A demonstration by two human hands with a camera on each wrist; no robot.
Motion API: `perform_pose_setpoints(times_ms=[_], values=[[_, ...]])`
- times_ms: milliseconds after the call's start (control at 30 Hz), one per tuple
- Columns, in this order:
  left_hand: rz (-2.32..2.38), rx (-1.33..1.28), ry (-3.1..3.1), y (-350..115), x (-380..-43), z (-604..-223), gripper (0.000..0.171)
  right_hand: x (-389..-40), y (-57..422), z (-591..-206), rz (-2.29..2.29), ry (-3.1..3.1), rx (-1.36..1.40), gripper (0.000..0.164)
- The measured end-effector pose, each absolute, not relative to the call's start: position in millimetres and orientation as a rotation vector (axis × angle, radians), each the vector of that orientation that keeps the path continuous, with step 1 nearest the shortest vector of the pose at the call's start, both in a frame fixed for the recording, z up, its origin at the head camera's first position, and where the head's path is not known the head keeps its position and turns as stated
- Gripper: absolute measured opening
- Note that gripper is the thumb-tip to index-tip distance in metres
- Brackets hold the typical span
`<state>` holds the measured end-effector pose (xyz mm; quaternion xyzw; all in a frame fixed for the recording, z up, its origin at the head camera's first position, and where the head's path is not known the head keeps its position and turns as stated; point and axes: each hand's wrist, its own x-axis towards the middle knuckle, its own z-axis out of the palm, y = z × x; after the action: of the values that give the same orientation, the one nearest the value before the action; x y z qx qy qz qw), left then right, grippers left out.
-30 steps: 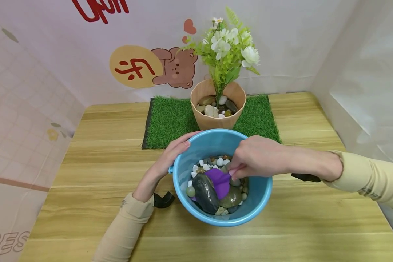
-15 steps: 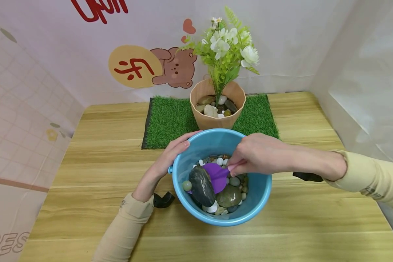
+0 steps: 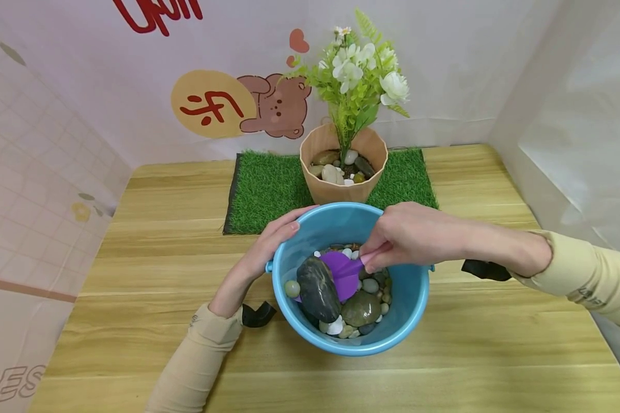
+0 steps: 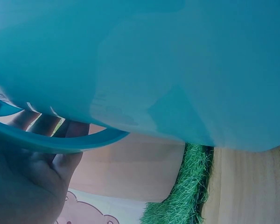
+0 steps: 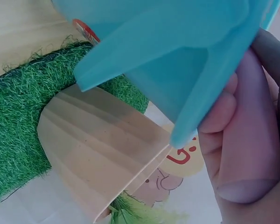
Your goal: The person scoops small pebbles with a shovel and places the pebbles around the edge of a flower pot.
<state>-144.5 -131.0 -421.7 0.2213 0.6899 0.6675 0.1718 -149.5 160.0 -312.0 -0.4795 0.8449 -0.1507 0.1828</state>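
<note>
In the head view, a blue bucket (image 3: pixel 294 332) holds wet stones and pebbles. My left hand (image 3: pixel 266 244) lies along its outer left side, with the thumb at the rim. In the left wrist view, that hand (image 4: pixel 37 163) has its fingers against the wall behind the bucket's handle (image 4: pixel 79 143). My right hand (image 3: pixel 413 234) grips a toy shovel by its pink handle (image 5: pixel 250 135). The shovel's purple blade (image 3: pixel 343 278) is inside the bucket, partly under a large dark stone (image 3: pixel 317 289). A pale green round stone (image 3: pixel 292 288) sits left of it; a brown stone (image 3: pixel 361 308) lies to the right.
Right behind the bucket, a peach flowerpot (image 3: pixel 341 190) with stones and white flowers (image 3: pixel 359 71) stands on a green grass mat (image 3: pixel 268 186). The wooden table (image 3: pixel 160 258) meets printed cloth walls at the back and sides.
The shovel blade has shifted up and left, carrying the dark stone and pale green stone leftward. A white stone below the dark one is now visible. My right hand rose slightly; the left stayed.
</note>
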Motion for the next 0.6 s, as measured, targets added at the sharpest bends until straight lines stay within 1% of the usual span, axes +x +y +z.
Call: perform_pose_setpoints(times_ms=[67, 300, 600], values=[[1.897, 0.632, 1.960, -130.8, -144.7, -421.8, 0.059, -150.2, 161.2, -312.5, -0.431, 2.385, -1.354, 0.012], [1.898, 0.646, 1.967, -131.2, -144.8, -422.4, 0.059, -152.1, 166.1, -310.5, -0.454, 2.398, -1.368, 0.008], [1.891, 0.659, 1.978, -131.8, -145.5, -424.2, 0.059, -151.9, 169.0, -309.6, -0.482, 2.371, -1.342, 0.012]])
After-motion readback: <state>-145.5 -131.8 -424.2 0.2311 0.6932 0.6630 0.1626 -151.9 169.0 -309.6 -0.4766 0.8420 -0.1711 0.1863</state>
